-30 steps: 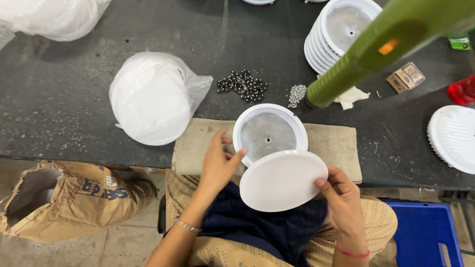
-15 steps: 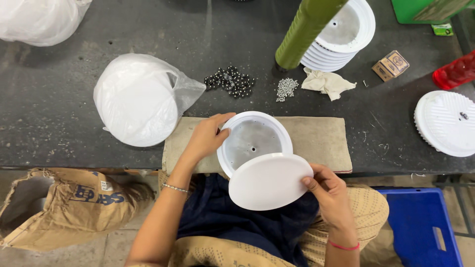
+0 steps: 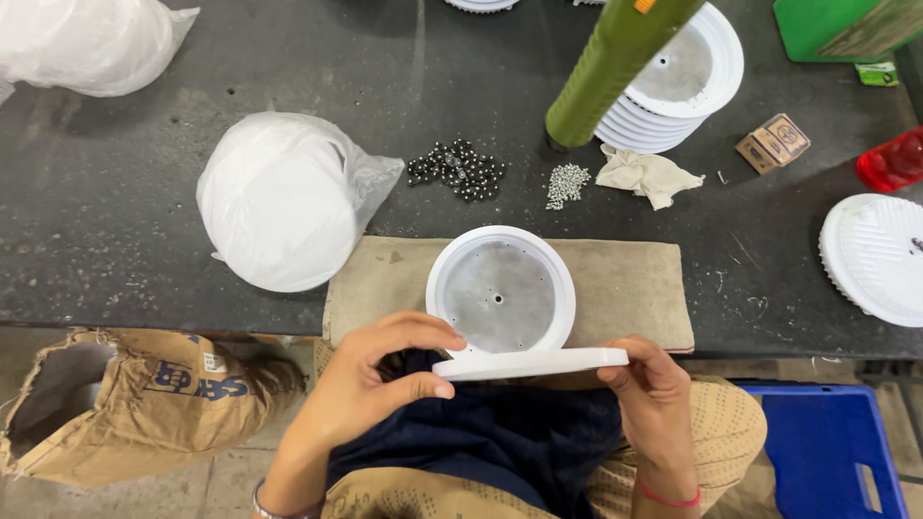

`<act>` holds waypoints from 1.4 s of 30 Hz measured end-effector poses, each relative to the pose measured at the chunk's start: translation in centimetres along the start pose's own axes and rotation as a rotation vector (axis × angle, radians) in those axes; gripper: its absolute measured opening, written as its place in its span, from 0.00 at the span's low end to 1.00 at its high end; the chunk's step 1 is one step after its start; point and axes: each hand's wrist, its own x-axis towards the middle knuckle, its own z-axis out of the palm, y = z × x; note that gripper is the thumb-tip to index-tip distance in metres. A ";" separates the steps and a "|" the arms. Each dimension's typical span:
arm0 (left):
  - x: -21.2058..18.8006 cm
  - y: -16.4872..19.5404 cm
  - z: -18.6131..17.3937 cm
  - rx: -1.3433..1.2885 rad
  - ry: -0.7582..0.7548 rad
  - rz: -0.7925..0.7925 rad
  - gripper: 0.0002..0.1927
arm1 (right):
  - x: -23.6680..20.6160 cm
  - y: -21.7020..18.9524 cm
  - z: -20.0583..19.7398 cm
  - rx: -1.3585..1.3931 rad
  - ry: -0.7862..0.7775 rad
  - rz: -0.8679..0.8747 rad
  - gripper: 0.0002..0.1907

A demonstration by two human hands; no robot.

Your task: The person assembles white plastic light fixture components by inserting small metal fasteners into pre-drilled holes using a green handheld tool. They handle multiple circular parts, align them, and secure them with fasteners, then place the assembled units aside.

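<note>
I hold a flat white round disc [image 3: 530,363] edge-on between both hands, just in front of the bench edge. My left hand [image 3: 370,386] pinches its left rim with thumb and fingers. My right hand [image 3: 656,394] grips its right rim. Directly behind the disc, a white round housing [image 3: 500,291] with a grey metal plate inside lies open side up on a tan cloth pad [image 3: 625,284].
A bag of white discs [image 3: 284,200] lies to the left. Black screws [image 3: 459,169] and small silver parts [image 3: 566,183] lie behind the pad. A green tool [image 3: 615,67] hangs over a stack of white housings [image 3: 678,91]. A rag [image 3: 646,177], small box [image 3: 773,142], another white housing [image 3: 873,258], blue crate [image 3: 827,452].
My left hand left the housing on the pad and took the disc's left rim. The disc tilted from face-up to edge-on between both hands.
</note>
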 end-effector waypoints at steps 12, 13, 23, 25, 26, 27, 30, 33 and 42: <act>-1.4 -1.2 1.2 0.071 0.222 -0.053 0.17 | 0.3 -0.6 1.3 0.014 -0.021 -0.036 0.06; -1.4 -1.3 1.2 0.076 0.228 -0.046 0.17 | 0.3 -0.7 1.4 0.018 -0.016 -0.029 0.06; -1.3 -2.0 1.1 0.017 0.258 -0.114 0.14 | 0.6 -2.5 2.9 -0.073 -0.030 -0.085 0.06; -1.1 -2.0 1.2 -0.041 0.268 -0.137 0.14 | 0.6 -2.9 3.0 -0.177 -0.013 -0.105 0.08; -1.0 -2.0 1.2 -0.045 0.275 -0.172 0.14 | 0.7 -3.0 2.9 -0.224 -0.020 -0.066 0.10; -0.8 -2.1 1.2 -0.049 0.282 -0.207 0.14 | 0.8 -3.2 2.6 -0.271 -0.027 -0.027 0.12; -0.8 -2.5 1.3 0.002 0.298 -0.298 0.16 | 1.0 -3.1 2.3 -0.340 -0.015 0.098 0.15; -0.5 -3.6 1.8 -0.084 0.350 -0.434 0.20 | 1.4 -1.9 2.3 -0.230 0.089 0.281 0.16; 0.5 -7.2 2.9 -0.040 0.429 -0.457 0.16 | 3.4 1.6 2.1 -0.199 0.156 0.430 0.15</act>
